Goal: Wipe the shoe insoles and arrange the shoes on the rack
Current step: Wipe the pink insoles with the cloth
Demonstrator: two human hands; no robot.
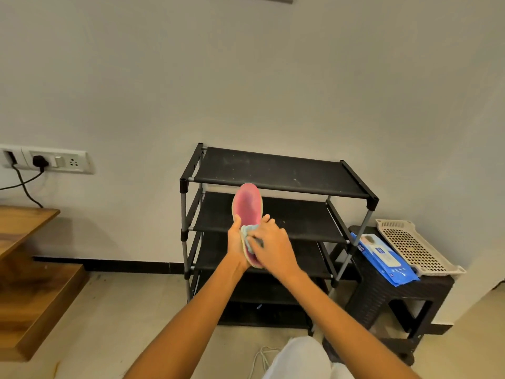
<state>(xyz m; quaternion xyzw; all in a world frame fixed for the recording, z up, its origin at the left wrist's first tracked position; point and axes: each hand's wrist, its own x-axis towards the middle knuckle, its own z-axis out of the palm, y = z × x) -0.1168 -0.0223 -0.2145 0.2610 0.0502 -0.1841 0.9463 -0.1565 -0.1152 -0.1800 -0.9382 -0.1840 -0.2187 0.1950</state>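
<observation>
Held upright in front of the rack [278, 170]: a pink insole [248, 206], flat, oval at the toe, soft-looking, edged in pale yellow-green. Gripped low down by the left hand [237, 248], thumb up along the left edge, remaining fingers hidden behind the heel part. Pressed against the lower face by the right hand [270, 246]: a crumpled pale blue wipe [249, 233], pinched under curled fingers [266, 218], fingertips lying just at the insole's right edge. Behind, a black four-tier frame with matte fabric shelves, grey metal uprights and black plastic corner joints, standing on the pale floor against the wall. To the right, a dark woven-textured plastic stool [393, 294] serving as a worktop, carrying a glossy blue packet of wipes [382, 259] and, touching it, a beige perforated plastic tray [415, 247]. At far left, brown wooden steps [30, 269] with visible grain.
</observation>
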